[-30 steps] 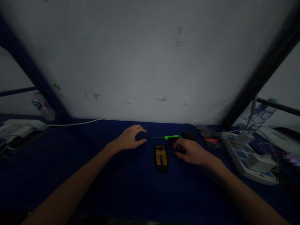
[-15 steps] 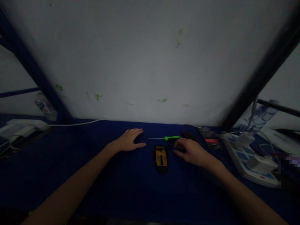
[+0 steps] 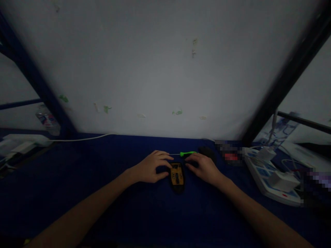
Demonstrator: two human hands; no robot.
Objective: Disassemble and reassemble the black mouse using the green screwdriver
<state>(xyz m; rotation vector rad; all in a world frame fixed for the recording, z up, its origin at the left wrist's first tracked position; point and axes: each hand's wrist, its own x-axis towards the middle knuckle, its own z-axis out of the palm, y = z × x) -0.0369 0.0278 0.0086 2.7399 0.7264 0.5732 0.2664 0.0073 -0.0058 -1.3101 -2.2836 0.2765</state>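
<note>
An opened black mouse base with a yellow circuit board inside lies on the dark blue table. My left hand curls against its left side, thumb and fingertips at the edge. On the right side, my right hand presses its bent fingertips to the base. Just behind both hands lies a thin screwdriver with a green handle. A dark rounded shell sits behind my right hand.
A white power strip with plugged adapters and cables lies at the right. A white cable runs along the back edge to white devices at the far left. A white wall and dark blue frame posts stand behind.
Both hands moved inward to the mouse base: the left came from flat on the table at the left, the right from near the screwdriver handle. The view shifted slightly.
</note>
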